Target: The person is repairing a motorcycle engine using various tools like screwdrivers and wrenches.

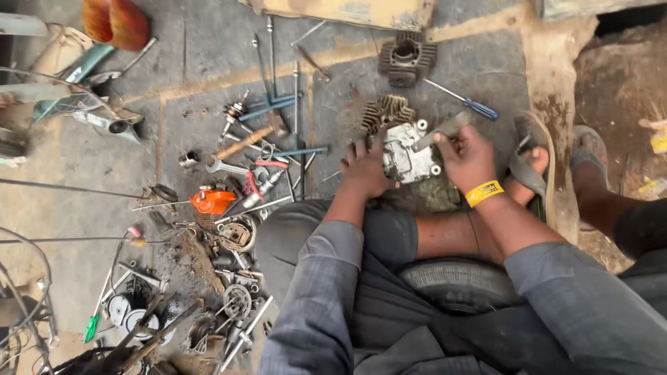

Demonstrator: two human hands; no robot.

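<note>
Gripping finned engine cylinder head [406,154], left hand [366,170] steadying, right hand [467,158] clasping flat scraper [442,130], pointing up-right

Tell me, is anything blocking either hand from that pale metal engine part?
Nothing visible does. The left hand already grips the engine part on its left side, and the right hand presses a flat grey tool against its top right edge.

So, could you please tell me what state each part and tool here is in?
Left hand: braces the engine casing.
Right hand: grips a flat tool against the casing.
Finned cylinder: lies apart.
Blue-handled screwdriver: lies unused.
Hammer: lies flat.
</note>
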